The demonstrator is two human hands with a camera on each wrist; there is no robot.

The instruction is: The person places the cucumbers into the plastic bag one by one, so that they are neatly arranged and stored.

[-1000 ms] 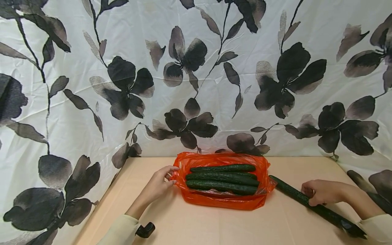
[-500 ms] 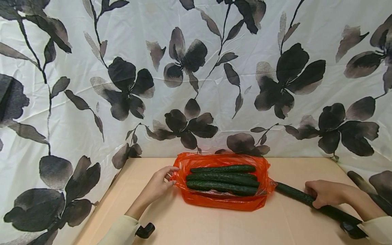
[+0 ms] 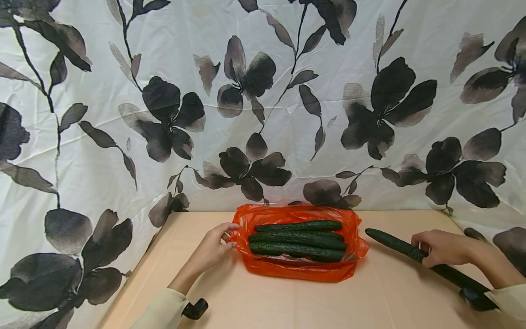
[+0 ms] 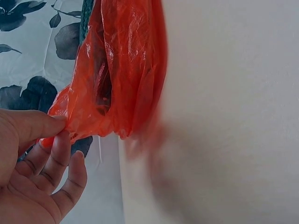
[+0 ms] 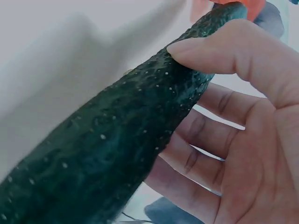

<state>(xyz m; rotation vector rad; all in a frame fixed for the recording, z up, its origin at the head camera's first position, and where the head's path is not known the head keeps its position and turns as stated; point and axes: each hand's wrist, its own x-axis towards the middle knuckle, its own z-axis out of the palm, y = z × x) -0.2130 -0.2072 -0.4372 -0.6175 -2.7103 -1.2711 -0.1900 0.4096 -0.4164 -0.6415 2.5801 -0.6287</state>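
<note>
An orange-red plastic bag point(image 3: 296, 273) lies on the table with its mouth spread, and several dark green cucumbers point(image 3: 297, 250) lie side by side in it. My left hand point(image 3: 213, 244) pinches the bag's left edge between thumb and fingers, as the left wrist view shows on the bag point(image 4: 126, 70). To the right of the bag my right hand point(image 3: 445, 249) grips a long cucumber point(image 3: 392, 241), its far tip just short of the bag's right edge. Thumb and fingers lie round this cucumber point(image 5: 117, 121) in the right wrist view.
The pale table point(image 3: 287, 304) carries the bag near its back edge. Behind it hangs a white cloth point(image 3: 312, 192) printed with dark flowers. A black wrist device point(image 3: 195, 309) sits at the left sleeve, and another dark device point(image 3: 476, 299) is by the right wrist.
The cucumber in my right hand first moved lower, its tip behind the bag's right edge, then rose and now shows its tip apart from the bag. My left hand stays on the bag's edge.
</note>
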